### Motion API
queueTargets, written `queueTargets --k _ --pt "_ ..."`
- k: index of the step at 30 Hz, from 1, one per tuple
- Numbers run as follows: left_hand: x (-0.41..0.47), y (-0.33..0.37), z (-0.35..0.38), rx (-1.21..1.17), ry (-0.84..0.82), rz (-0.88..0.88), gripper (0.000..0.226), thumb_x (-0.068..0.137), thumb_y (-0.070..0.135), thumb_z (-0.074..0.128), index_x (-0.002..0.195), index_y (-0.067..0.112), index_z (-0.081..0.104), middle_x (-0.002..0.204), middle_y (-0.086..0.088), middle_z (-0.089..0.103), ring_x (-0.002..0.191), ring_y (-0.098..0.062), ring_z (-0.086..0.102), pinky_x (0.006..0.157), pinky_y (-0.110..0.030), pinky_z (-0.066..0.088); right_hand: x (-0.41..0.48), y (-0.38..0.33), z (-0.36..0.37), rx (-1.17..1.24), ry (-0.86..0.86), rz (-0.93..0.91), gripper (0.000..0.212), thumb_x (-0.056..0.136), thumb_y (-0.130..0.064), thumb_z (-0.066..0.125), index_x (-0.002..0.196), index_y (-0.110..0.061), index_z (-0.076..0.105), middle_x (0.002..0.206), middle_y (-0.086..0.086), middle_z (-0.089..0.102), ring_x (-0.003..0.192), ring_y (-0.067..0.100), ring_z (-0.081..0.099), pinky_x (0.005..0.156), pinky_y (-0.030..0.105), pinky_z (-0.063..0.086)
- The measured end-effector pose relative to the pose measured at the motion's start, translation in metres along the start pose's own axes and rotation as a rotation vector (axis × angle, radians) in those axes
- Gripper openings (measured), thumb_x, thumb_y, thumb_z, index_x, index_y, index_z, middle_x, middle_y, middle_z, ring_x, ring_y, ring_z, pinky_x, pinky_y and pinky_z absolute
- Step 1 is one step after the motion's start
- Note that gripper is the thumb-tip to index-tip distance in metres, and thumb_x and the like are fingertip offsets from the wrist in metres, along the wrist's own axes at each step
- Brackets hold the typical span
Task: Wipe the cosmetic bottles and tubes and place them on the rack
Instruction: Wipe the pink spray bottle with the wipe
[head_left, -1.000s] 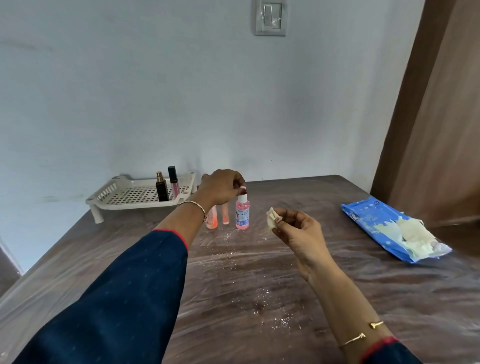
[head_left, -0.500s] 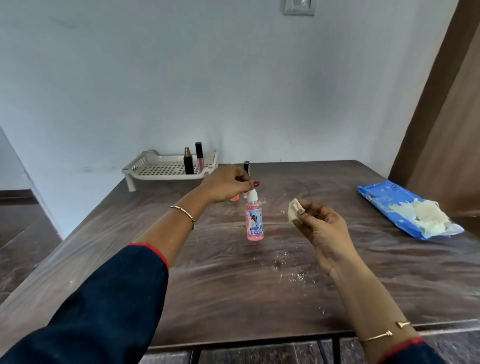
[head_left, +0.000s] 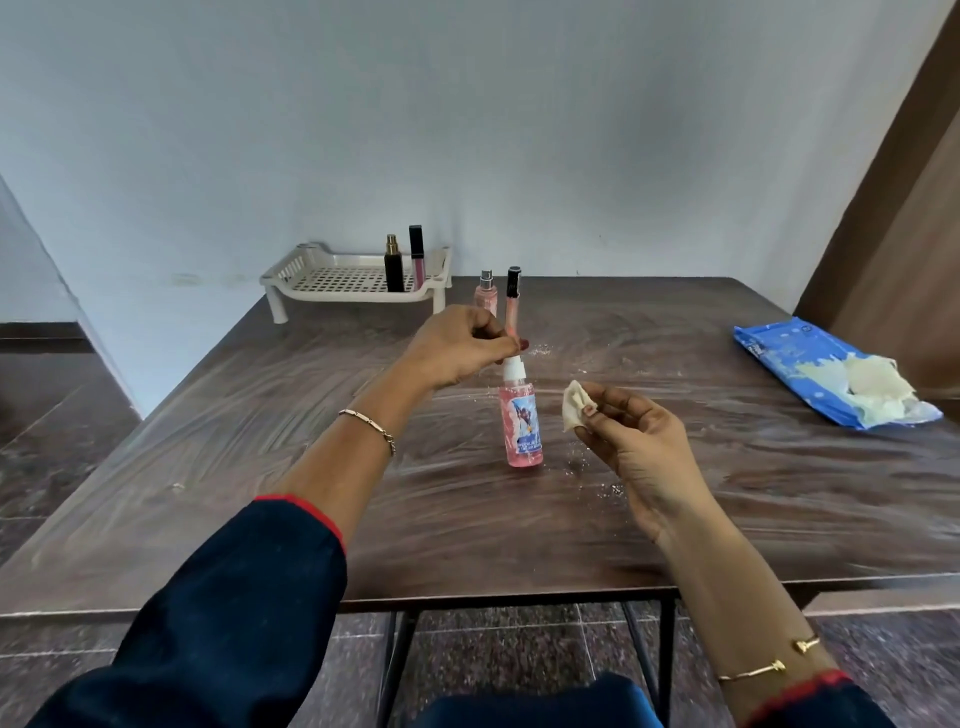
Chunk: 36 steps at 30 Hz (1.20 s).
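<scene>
A black bottle (head_left: 394, 264) and a tube (head_left: 416, 257) stand on the rack (head_left: 322, 278) at 11 o'clock, two more wait at 12, and the left hand (head_left: 457, 345) pinches the spray bottle (head_left: 521, 421) by its top mid-table while the right hand (head_left: 628, 431) pinches a wipe (head_left: 576, 405).

Left grip (head_left: 454, 345) pinching, arm outstretched; right grip (head_left: 639, 436) pinching, forearm raised.

sleeves (head_left: 228, 597): navy, red-trimmed cuffs | left wrist: chain bracelet (head_left: 370, 422) | right wrist: gold bangle (head_left: 763, 669)
</scene>
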<state>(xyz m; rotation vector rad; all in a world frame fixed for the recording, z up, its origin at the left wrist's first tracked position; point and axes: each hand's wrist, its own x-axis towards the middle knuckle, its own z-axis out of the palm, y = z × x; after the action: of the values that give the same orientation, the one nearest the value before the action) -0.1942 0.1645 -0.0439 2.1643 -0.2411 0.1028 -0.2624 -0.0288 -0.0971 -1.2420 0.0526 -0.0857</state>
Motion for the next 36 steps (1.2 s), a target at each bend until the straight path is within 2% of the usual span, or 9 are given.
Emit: queueTargets --k 2,6,10,16,19,21,25,30,36 --pt "-0.001 -0.002 0.006 -0.057 0.033 0.002 0.024 0.079 0.037 0.072 0.086 0.014 0.067 0.078 0.000 0.069 0.074 -0.012 0.062 0.088 -0.038 0.054 -0.003 0.001 0.001 -0.012 -0.004 -0.036 0.021 0.086 0.004 0.063 0.100 -0.009 0.070 0.094 0.003 0.073 0.088 0.010 0.067 0.074 0.018 0.056" --pt "0.001 -0.005 0.019 -0.169 0.100 0.011 0.026 0.076 0.036 0.075 0.086 0.014 0.065 0.087 -0.010 0.071 0.079 -0.020 0.066 0.086 -0.042 0.056 -0.008 0.002 0.002 0.039 0.033 -0.139 0.022 0.086 0.007 0.061 0.094 -0.011 0.071 0.094 0.003 0.074 0.090 0.010 0.067 0.074 0.017 0.055" --pt "0.001 -0.003 0.027 -0.286 0.117 0.031 0.031 0.072 0.035 0.080 0.084 0.012 0.063 0.079 -0.006 0.069 0.070 -0.014 0.063 0.077 -0.033 0.057 -0.008 0.004 -0.002 0.002 0.080 -0.235 0.022 0.087 0.008 0.060 0.099 -0.008 0.070 0.102 0.006 0.073 0.096 0.012 0.068 0.076 0.019 0.054" --pt "0.005 0.002 0.039 -0.343 0.149 0.030 0.023 0.070 0.032 0.081 0.081 0.015 0.069 0.073 0.003 0.067 0.066 -0.007 0.059 0.068 -0.021 0.054 -0.011 0.005 -0.003 -0.050 0.087 -0.314 0.026 0.087 0.010 0.058 0.096 -0.011 0.070 0.096 -0.002 0.075 0.093 0.009 0.068 0.077 0.017 0.053" --pt "0.009 0.004 0.045 -0.324 0.169 0.021 0.031 0.068 0.039 0.081 0.082 0.012 0.071 0.069 0.004 0.066 0.063 -0.007 0.057 0.068 -0.022 0.053 -0.012 0.006 -0.003 -0.083 0.090 -0.343 0.024 0.086 0.009 0.060 0.097 -0.010 0.070 0.096 -0.002 0.075 0.094 0.010 0.069 0.081 0.020 0.054" --pt "0.010 0.004 0.049 -0.338 0.171 0.017 0.034 0.068 0.040 0.081 0.082 0.012 0.069 0.069 0.004 0.064 0.063 -0.007 0.056 0.067 -0.022 0.052 -0.011 0.005 -0.002 -0.137 0.101 -0.368 0.024 0.086 0.008 0.061 0.097 -0.010 0.071 0.096 -0.003 0.075 0.093 0.009 0.069 0.081 0.018 0.053" --pt "0.010 0.001 0.054 -0.366 0.139 0.048 0.035 0.072 0.036 0.079 0.090 0.008 0.066 0.075 0.001 0.065 0.065 -0.007 0.058 0.060 -0.014 0.049 -0.008 0.003 -0.003 -0.229 0.095 -0.418 0.023 0.084 0.007 0.065 0.096 -0.012 0.072 0.093 -0.006 0.075 0.091 0.007 0.070 0.078 0.013 0.050" --pt "0.009 -0.003 0.059 -0.404 0.168 0.054 0.036 0.072 0.036 0.077 0.093 0.009 0.065 0.084 -0.006 0.069 0.072 -0.012 0.063 0.064 -0.018 0.050 -0.006 0.005 -0.002 -0.442 0.059 -0.516 0.027 0.082 0.006 0.068 0.095 -0.017 0.073 0.095 -0.006 0.073 0.093 0.005 0.068 0.078 0.014 0.050" --pt "0.008 0.001 0.062 -0.366 0.201 0.096 0.029 0.071 0.039 0.079 0.084 0.016 0.066 0.071 0.003 0.066 0.063 -0.007 0.060 0.060 -0.020 0.052 -0.004 0.009 -0.001 -0.837 -0.003 -0.749 0.033 0.083 0.007 0.064 0.105 -0.015 0.073 0.096 -0.009 0.064 0.092 0.002 0.062 0.075 0.015 0.051"
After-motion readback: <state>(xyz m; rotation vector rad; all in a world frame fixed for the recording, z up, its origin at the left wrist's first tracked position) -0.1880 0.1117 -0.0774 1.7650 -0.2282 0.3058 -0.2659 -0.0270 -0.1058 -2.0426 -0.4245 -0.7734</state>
